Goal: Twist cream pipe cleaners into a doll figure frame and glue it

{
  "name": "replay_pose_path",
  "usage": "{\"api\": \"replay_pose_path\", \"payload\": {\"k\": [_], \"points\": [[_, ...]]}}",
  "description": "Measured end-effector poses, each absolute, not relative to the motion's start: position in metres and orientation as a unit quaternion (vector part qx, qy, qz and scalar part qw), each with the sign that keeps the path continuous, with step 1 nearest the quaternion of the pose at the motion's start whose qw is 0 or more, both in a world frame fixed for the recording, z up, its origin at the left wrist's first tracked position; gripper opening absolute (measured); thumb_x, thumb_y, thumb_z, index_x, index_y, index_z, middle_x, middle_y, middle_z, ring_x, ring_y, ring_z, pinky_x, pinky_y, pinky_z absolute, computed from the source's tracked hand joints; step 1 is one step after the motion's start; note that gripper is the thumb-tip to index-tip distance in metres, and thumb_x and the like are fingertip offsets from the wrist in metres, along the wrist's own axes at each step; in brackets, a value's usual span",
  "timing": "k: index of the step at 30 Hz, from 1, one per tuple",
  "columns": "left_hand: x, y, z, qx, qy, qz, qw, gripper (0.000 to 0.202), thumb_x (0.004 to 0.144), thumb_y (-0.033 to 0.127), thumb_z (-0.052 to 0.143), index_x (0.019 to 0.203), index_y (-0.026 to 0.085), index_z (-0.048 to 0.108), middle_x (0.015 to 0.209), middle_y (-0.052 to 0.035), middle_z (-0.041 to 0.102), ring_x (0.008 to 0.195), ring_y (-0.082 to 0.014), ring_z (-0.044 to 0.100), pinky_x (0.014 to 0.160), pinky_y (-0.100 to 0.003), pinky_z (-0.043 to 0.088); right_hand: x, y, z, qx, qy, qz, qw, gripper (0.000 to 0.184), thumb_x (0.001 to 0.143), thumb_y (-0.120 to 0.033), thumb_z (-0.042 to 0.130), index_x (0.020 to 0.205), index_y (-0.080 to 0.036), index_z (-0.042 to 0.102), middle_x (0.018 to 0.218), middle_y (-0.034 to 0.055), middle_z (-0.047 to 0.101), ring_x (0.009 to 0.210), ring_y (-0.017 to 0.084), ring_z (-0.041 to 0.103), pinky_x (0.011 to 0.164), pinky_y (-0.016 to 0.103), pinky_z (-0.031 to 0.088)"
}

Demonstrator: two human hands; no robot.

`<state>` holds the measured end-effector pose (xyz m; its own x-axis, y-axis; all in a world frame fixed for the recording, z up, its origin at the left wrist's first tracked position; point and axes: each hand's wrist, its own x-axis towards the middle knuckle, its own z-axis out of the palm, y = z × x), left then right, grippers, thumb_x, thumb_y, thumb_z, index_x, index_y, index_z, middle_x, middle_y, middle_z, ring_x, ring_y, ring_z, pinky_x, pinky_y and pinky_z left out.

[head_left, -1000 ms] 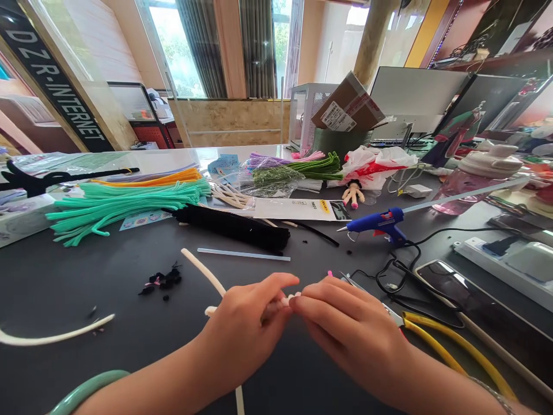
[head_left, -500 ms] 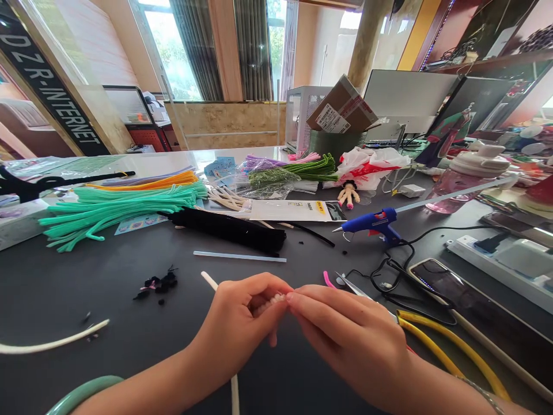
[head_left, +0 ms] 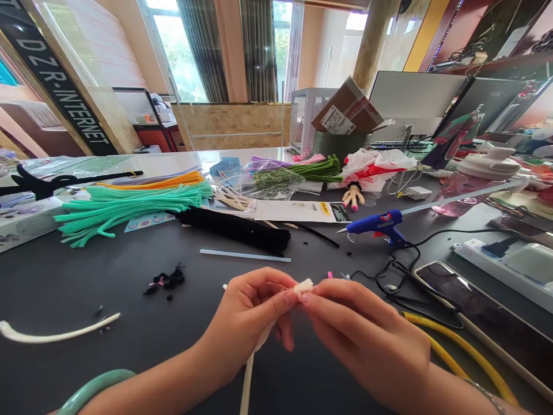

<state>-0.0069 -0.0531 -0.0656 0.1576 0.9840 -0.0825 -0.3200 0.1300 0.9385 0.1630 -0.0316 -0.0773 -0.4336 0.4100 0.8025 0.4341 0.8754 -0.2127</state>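
Observation:
My left hand (head_left: 248, 325) and my right hand (head_left: 358, 334) meet above the dark tabletop (head_left: 129, 271), their fingertips pinching a white pipe cleaner (head_left: 303, 286). Its folded end pokes up between my fingers, and a long white length (head_left: 247, 386) runs down below my left palm. Part of it is hidden by my fingers. My left wrist wears a jade-green bangle (head_left: 95, 392). Just beyond my right hand, a small pink piece (head_left: 330, 275) peeks out. Yellow-handled pliers (head_left: 458, 351) lie to the right of that hand.
Several black fuzzy bits (head_left: 166, 283) and a loose white pipe cleaner (head_left: 56, 329) lie left of my hands. Farther back are a glue stick (head_left: 245, 255), a black pipe cleaner bundle (head_left: 233, 227), a mint-green bundle (head_left: 129, 207) and a blue glue gun (head_left: 378, 225). A phone (head_left: 479, 300) lies right.
The folded white end now shows clearly above my fingertips, and my hands have risen slightly. The hanging white length looks thicker, and my right hand covers more of the pliers.

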Motion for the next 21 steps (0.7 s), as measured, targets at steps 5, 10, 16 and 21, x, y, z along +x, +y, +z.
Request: {"api": "replay_pose_path", "payload": {"k": [5, 10, 16, 21], "points": [[-0.003, -0.056, -0.065, 0.358, 0.345, 0.529, 0.688, 0.017, 0.07, 0.028, 0.076, 0.074, 0.015, 0.065, 0.047, 0.007, 0.06, 0.037, -0.0032, 0.055, 0.041, -0.01, 0.037, 0.163, -0.033, -0.077, -0.254, -0.833, -0.009, 0.491, 0.017, 0.086, -0.012, 0.055, 0.093, -0.026, 0.063, 0.085, 0.0009, 0.07, 0.073, 0.013, 0.069, 0.069, 0.018, 0.057], [0.0, -0.058, -0.065, 0.316, 0.331, 0.536, 0.709, 0.017, 0.068, 0.027, 0.078, 0.073, 0.016, 0.066, 0.055, 0.0058, 0.066, 0.036, -0.0018, 0.054, 0.039, -0.009, 0.037, 0.16, -0.031, -0.075, -0.213, -0.832, 0.03, 0.512, 0.02, 0.083, -0.005, 0.055, 0.092, -0.022, 0.062, 0.084, 0.002, 0.069, 0.071, 0.011, 0.068, 0.073, 0.017, 0.056], [-0.002, -0.059, -0.066, 0.32, 0.301, 0.527, 0.727, 0.017, 0.068, 0.026, 0.078, 0.073, 0.016, 0.065, 0.061, 0.0051, 0.067, 0.037, -0.003, 0.057, 0.04, -0.01, 0.041, 0.153, -0.029, -0.07, -0.226, -0.781, 0.172, 0.557, 0.022, 0.074, -0.002, 0.059, 0.084, -0.022, 0.06, 0.076, -0.0012, 0.069, 0.065, 0.01, 0.066, 0.061, 0.016, 0.055], [-0.007, -0.054, -0.069, 0.362, 0.292, 0.511, 0.723, 0.017, 0.069, 0.028, 0.077, 0.073, 0.015, 0.066, 0.064, 0.0019, 0.068, 0.038, -0.0063, 0.059, 0.036, -0.01, 0.038, 0.151, -0.027, -0.069, -0.212, -0.728, 0.347, 0.552, 0.025, 0.071, 0.001, 0.057, 0.079, -0.022, 0.061, 0.07, -0.0014, 0.069, 0.062, 0.012, 0.066, 0.06, 0.021, 0.055]]}}
